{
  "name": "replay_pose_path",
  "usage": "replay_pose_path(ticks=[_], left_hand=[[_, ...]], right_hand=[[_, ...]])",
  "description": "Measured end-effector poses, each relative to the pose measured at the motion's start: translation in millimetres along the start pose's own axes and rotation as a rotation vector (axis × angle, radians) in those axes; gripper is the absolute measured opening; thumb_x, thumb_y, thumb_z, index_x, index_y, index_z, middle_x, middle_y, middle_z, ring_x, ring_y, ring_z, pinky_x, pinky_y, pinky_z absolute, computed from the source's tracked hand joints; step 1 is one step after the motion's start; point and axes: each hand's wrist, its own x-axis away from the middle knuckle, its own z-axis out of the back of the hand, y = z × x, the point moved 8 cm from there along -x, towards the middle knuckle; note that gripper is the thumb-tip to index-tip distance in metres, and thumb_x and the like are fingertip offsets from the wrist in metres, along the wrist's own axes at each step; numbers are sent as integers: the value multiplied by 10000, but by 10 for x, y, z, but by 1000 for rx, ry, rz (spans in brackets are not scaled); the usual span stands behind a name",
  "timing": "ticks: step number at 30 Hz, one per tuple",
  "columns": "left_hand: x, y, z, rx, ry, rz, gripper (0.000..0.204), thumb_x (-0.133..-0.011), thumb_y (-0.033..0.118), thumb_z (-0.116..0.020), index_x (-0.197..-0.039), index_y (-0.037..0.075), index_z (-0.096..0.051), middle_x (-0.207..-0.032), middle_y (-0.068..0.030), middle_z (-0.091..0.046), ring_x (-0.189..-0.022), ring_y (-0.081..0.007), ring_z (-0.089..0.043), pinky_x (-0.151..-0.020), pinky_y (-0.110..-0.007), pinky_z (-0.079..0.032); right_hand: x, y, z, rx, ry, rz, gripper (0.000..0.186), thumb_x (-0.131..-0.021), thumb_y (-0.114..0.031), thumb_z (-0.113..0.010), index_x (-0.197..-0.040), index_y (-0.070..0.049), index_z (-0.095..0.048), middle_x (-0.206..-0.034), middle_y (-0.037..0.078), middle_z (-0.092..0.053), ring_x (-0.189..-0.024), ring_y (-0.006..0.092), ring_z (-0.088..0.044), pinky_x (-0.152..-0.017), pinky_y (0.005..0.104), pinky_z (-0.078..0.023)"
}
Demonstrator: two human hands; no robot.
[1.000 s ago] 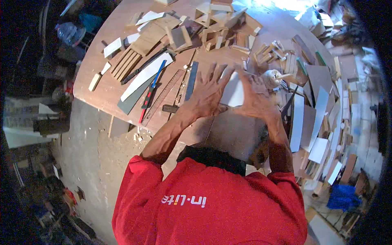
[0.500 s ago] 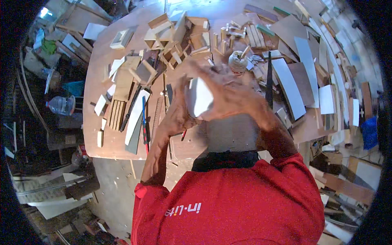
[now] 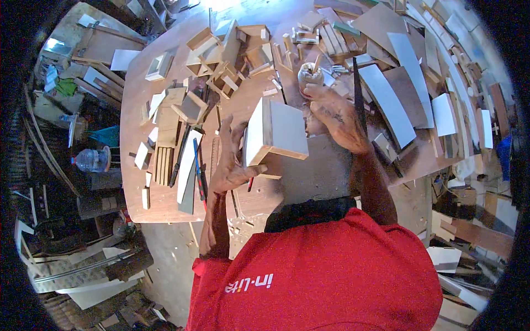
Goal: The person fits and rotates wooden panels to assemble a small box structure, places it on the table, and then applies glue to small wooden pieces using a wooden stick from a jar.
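My left hand (image 3: pixel 234 165) grips a small box (image 3: pixel 279 132) with white faces and pale wooden edges, its thumb under the near end. To the right, my right hand (image 3: pixel 337 118) has its fingers curled at the near side of a jar (image 3: pixel 310 77) with a stick standing in it; what they hold, if anything, is hidden. Left of my left hand lie a blue and red tool (image 3: pixel 197 165), a long white strip (image 3: pixel 186 165) and a ruler (image 3: pixel 215 160). A dark long tool (image 3: pixel 358 83) lies beside my right hand.
The wooden table (image 3: pixel 138 204) carries small open wooden boxes (image 3: pixel 221 55) at the back, wood offcuts (image 3: pixel 165 165) on the left, and white and brown boards (image 3: pixel 386 105) on the right. A water bottle (image 3: pixel 91 160) and stacked scrap stand beyond the left edge.
Both hands were close together around the white piece. Now my left hand holds the box turned, showing more faces, and my right hand has left it, moving up beside the jar.
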Motion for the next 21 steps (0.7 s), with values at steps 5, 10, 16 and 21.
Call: replay_pose_path(ticks=[5,10,16,21], left_hand=[[65,171,-32,-249,35,-144,1301,-535,244,-899,-1451,69,8,-1405,-238,-253,-1326,-340,-278,-1070,-470,-274],[100,261,-103,-536,188,-226,1064,-597,339,-870,-1366,37,-199,-1378,-242,-278,-1277,-404,-319,-1040,-508,-298],[253,376,-249,-874,387,-717,908,-713,358,-788,-1374,97,-223,-1356,-236,-352,-1278,-470,-300,-1032,-598,-251],[408,436,-252,-911,403,-807,887,-703,349,-793,-1392,183,-259,-1386,-215,-331,-1310,-481,-260,-1031,-610,-252]], right_hand=[[132,172,-112,-309,89,-178,465,-941,-276,-542,-1321,-24,-452,-1184,137,-584,-1106,212,-551,-949,346,-430],[373,291,-235,-288,20,-422,473,-974,-344,-468,-1341,-47,-445,-1179,101,-583,-1068,153,-547,-927,300,-419],[509,836,-271,-463,204,-403,484,-981,-400,-433,-1332,-69,-467,-1160,96,-596,-1046,152,-566,-890,292,-456],[434,384,-159,-600,79,-350,486,-980,-422,-425,-1319,-79,-485,-1172,87,-593,-992,179,-604,-870,312,-478]])
